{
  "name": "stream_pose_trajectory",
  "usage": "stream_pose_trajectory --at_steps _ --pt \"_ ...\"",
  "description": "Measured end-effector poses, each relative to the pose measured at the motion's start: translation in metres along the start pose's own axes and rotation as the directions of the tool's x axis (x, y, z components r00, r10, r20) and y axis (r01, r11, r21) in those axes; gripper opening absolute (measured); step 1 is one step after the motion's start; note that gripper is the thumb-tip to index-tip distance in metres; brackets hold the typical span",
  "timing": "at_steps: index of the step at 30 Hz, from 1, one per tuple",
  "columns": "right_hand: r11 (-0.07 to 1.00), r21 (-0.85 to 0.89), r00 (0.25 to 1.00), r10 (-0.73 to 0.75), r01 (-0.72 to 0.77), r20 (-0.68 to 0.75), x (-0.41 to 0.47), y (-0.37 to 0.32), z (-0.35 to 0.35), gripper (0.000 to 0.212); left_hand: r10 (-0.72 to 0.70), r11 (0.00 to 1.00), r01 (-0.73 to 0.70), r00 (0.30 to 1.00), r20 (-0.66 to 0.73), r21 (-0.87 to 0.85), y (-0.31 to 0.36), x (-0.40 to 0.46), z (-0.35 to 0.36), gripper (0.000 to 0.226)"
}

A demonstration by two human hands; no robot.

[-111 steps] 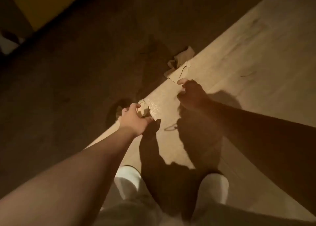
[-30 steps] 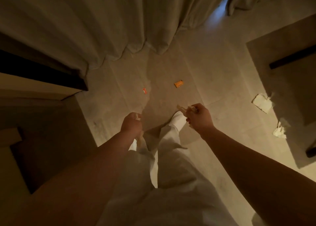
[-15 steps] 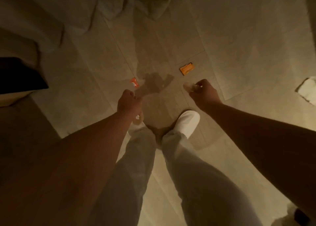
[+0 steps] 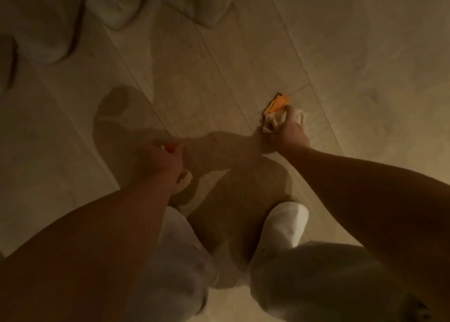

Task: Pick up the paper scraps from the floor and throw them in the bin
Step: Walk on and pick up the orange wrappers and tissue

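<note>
Right hand, already clutching pale scraps, has now dropped onto orange scrap mid-frame, left hand likewise pinching small red bit — both pickups nearly done.

The floor is made of long pale boards. An orange scrap lies on it, right of the middle. Curtain bottoms rest on it along the top. A white shoe stands on it lower down.

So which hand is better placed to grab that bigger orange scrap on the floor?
The right hand: its fingertips already touch the orange scrap, though it also clutches pale paper. The left hand is farther off, at a smaller orange piece.
</note>
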State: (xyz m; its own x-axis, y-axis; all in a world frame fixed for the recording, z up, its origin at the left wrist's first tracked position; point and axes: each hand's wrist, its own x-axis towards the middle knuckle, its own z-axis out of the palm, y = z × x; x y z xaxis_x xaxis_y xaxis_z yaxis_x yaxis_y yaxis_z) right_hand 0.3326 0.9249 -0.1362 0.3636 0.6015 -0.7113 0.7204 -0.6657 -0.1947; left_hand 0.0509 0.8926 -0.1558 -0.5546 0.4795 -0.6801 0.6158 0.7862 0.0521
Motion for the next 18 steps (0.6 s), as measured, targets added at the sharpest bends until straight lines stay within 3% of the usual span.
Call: stream_pose_trajectory --at_steps 5,11,18 --pt "0.982 -0.15 0.989 -0.131 0.119 -0.07 0.015 0.015 0.001 0.094 -0.001 1.0 0.001 0.998 -0.07 -0.001 0.004 0.013 0.011 0.093" --pt "0.977 -0.16 0.98 -0.162 0.144 -0.111 0.021 0.003 0.001 0.1 0.053 0.997 -0.058 0.995 -0.079 -0.059 0.009 0.008 0.013 0.057" --pt "0.962 -0.208 0.974 -0.202 0.178 -0.102 0.033 -0.018 0.003 0.069 0.073 0.985 -0.079 0.996 -0.045 -0.153 0.01 0.008 0.015 0.042"
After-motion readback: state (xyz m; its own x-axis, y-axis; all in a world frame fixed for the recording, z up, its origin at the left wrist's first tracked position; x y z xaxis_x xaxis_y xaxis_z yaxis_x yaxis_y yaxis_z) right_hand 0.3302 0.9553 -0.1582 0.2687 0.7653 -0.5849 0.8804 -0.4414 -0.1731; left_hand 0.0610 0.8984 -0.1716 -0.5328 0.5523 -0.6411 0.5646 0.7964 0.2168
